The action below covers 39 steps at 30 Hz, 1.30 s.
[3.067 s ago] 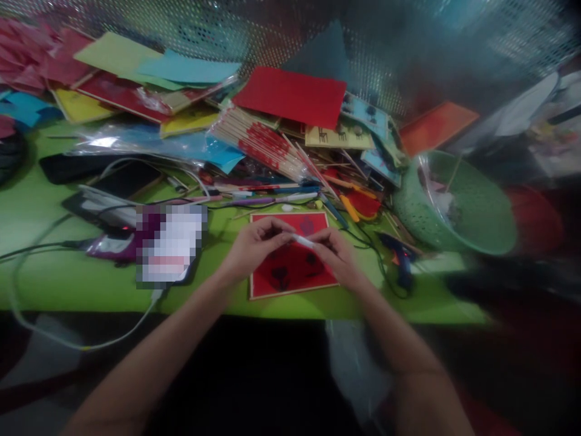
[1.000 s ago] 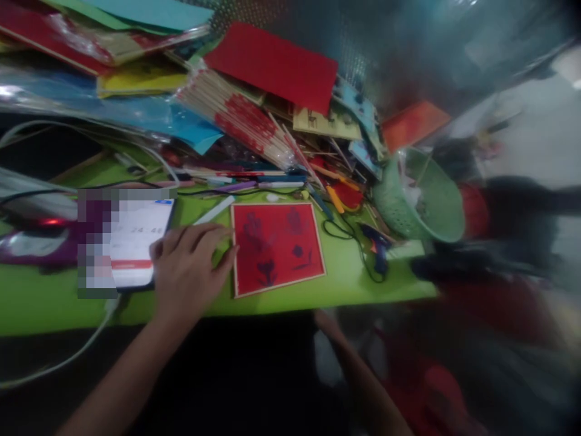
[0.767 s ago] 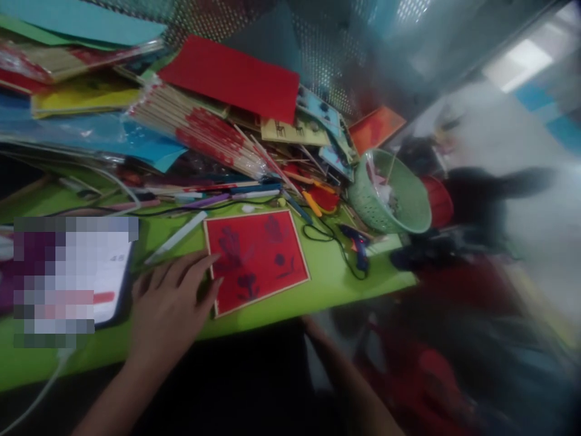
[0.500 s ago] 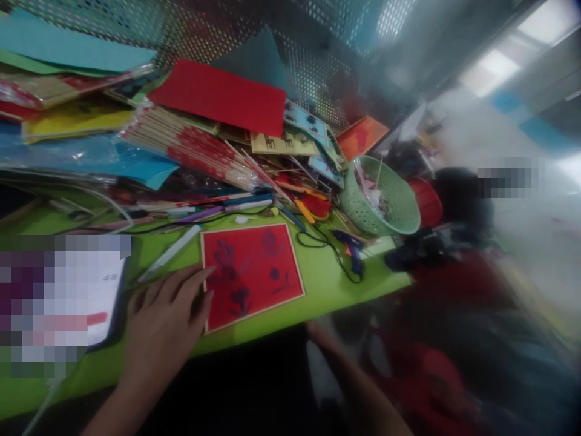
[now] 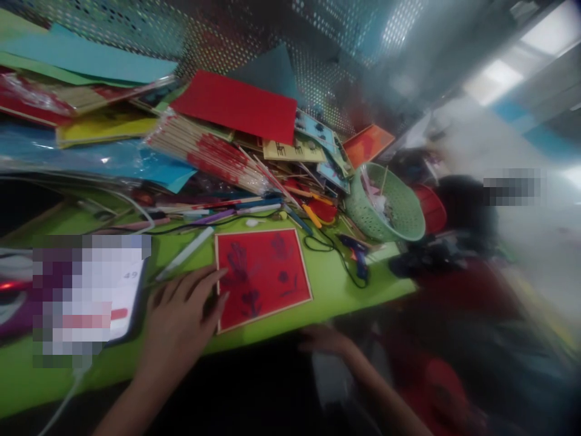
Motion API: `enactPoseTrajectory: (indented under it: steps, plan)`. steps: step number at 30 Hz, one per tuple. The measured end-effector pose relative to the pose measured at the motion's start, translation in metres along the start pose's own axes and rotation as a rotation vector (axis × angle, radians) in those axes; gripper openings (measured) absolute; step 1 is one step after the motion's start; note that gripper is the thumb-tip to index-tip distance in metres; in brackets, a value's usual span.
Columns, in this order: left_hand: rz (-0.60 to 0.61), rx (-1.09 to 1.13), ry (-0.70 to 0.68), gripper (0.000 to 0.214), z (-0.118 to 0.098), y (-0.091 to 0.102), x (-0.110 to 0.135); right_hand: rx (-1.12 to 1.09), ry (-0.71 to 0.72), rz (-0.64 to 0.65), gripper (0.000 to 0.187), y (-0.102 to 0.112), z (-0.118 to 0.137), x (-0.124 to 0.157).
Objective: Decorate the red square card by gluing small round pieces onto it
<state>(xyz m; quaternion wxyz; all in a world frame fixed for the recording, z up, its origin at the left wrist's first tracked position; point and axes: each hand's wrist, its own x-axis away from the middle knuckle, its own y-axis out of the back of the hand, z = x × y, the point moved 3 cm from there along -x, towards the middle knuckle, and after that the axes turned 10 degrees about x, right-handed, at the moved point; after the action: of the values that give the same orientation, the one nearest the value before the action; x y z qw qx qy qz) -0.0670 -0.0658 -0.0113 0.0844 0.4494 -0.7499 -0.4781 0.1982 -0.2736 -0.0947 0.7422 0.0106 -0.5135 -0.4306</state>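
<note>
A red card [image 5: 267,281] with a thin pale stick border and dark drawn figures, flower-like among them, lies flat on the green table [image 5: 338,290]. My left hand [image 5: 184,306] rests at its left edge, fingers spread and fingertips touching the border. Below the table's front edge is my right hand [image 5: 324,339], blurred, its fingers loosely stretched to the left and no object visible in them. Just above my left hand lies a white pen-like stick [image 5: 186,253]. A phone [image 5: 131,287] with a lit screen lies left of that hand.
Behind the card are several pens, bundled red-tipped sticks [image 5: 209,151] and a red sheet [image 5: 240,106]. A blue glue gun [image 5: 358,254] with a black cord lies to the right, before a green perforated basket [image 5: 358,206]. A white cable [image 5: 63,402] leaves the phone.
The view has shifted, so the whole table appears farther right. My right hand shows more of its fingers near the table edge. My left hand stays at the card's left edge.
</note>
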Motion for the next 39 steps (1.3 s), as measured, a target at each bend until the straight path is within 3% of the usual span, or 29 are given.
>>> enactPoseTrajectory:
  steps: [2,5,6,8,11,14,17,21,25,28,32,36,39]
  plan:
    - [0.009,0.015,0.006,0.034,0.0,0.0,0.0,0.101,0.116,0.086,0.054,0.012,0.023,0.022]
    - [0.028,0.033,0.021,0.034,0.0,-0.001,-0.002,0.084,0.45,0.204,0.037,0.044,0.07,0.062]
    - [0.035,0.037,0.028,0.034,0.0,0.0,-0.003,0.061,0.515,0.156,0.033,0.061,0.084,0.071]
    - [0.055,0.045,0.038,0.034,-0.001,0.001,-0.006,0.061,0.462,-0.184,0.025,0.102,0.102,0.077]
    - [0.089,0.083,0.042,0.036,-0.004,0.005,-0.014,0.121,0.378,-0.743,0.019,0.165,0.114,0.06]
    - [0.086,0.153,0.048,0.036,-0.008,0.01,-0.024,0.272,0.393,-0.941,0.018,0.211,0.12,0.014]
    - [0.061,0.221,0.063,0.034,-0.009,0.012,-0.034,0.414,0.369,-0.999,0.021,0.238,0.125,-0.034]
    - [0.025,0.279,0.088,0.032,-0.002,0.01,-0.039,0.503,0.271,-0.977,0.025,0.244,0.131,-0.072]
    - [0.011,0.337,0.082,0.03,0.007,0.008,-0.036,0.553,0.215,-1.006,0.02,0.237,0.133,-0.078]
    - [0.009,0.362,0.092,0.03,0.009,0.008,-0.034,0.467,0.229,-1.016,0.02,0.236,0.129,-0.075]
    - [0.005,0.382,0.12,0.03,0.008,0.01,-0.035,0.099,0.297,-1.016,0.024,0.24,0.119,-0.069]
    - [-0.018,0.454,0.146,0.032,0.007,0.011,-0.037,-0.482,0.423,-0.897,0.028,0.241,0.112,-0.064]
    - [-0.046,0.619,0.185,0.034,0.003,0.012,-0.042,-0.668,0.473,-0.812,0.026,0.236,0.116,-0.06]
